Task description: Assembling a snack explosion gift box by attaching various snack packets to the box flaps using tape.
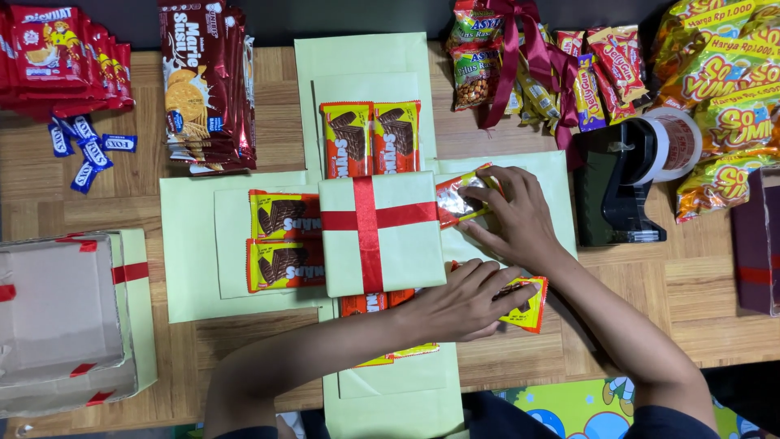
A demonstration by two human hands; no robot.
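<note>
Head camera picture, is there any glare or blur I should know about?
Head view: sharp and evenly lit; soft shadows under the left hand and right hand; glare on the foil snack packet at the right hand and on the red biscuit packs.

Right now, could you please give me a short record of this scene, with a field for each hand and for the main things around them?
surface: wooden table
centre: pale green box lid crossed by red ribbon, lying on an unfolded pale green box sheet
left hand: left hand rests on an orange-yellow snack packet beside the lid
right hand: right hand presses a shiny snack packet onto the right flap
flaps: yellow wafer packets on the left flap, two more on the far flap
right side: black tape dispenser
left side: open cardboard box
</note>
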